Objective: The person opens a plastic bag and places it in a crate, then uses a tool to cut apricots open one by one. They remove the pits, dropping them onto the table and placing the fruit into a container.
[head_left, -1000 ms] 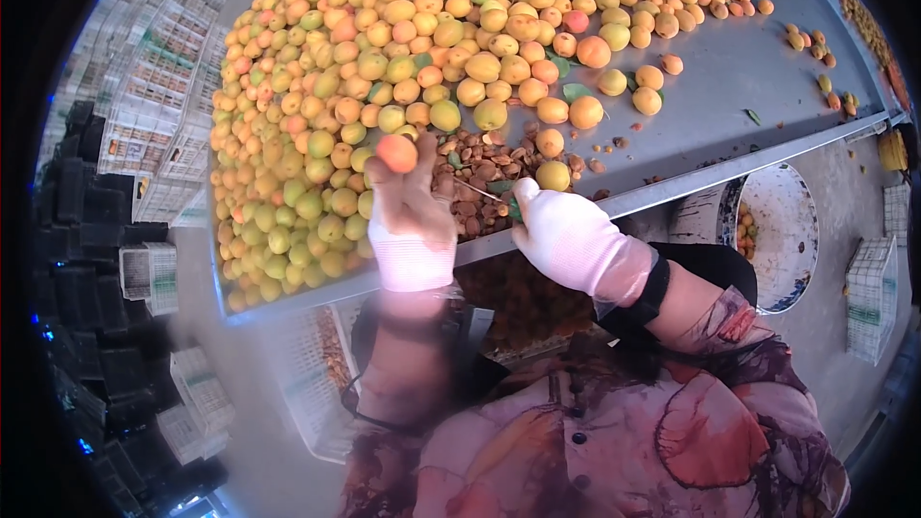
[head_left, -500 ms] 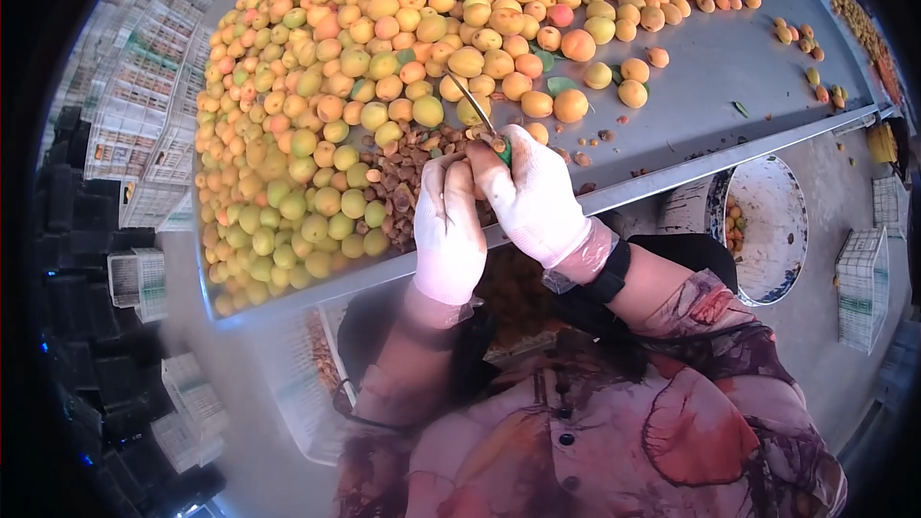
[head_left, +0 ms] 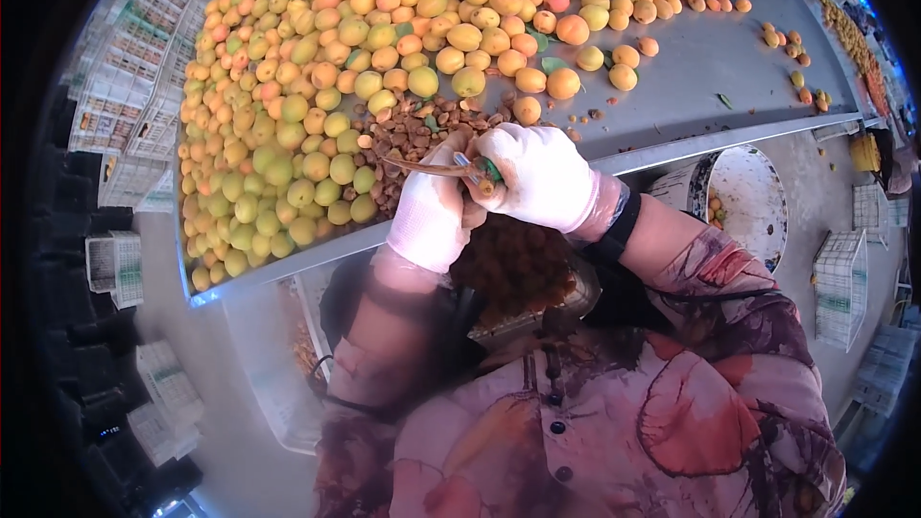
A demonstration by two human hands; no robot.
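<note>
Both my hands wear white gloves and meet at the near edge of a grey metal table [head_left: 691, 67]. My right hand [head_left: 542, 177] grips a small knife [head_left: 427, 168] with a green handle, its blade pointing left across my left hand. My left hand [head_left: 432, 216] is curled around an apricot [head_left: 476, 214] that shows only as a sliver between the gloves. Just beyond my hands lies a heap of brown pits [head_left: 413, 132]. A large pile of yellow and orange apricots [head_left: 365, 48] covers the left and far part of the table.
A tray of dark orange cut fruit [head_left: 513, 273] sits under the table edge in front of me. A white bucket [head_left: 758, 197] with a few fruits stands on the floor at right. White crates [head_left: 125, 105] are stacked at left, with more crates [head_left: 844, 278] at right.
My left hand had an apricot raised over the pile, then came down to the right hand. Both hands now sit closer to the table edge with the blade lying across the left glove.
</note>
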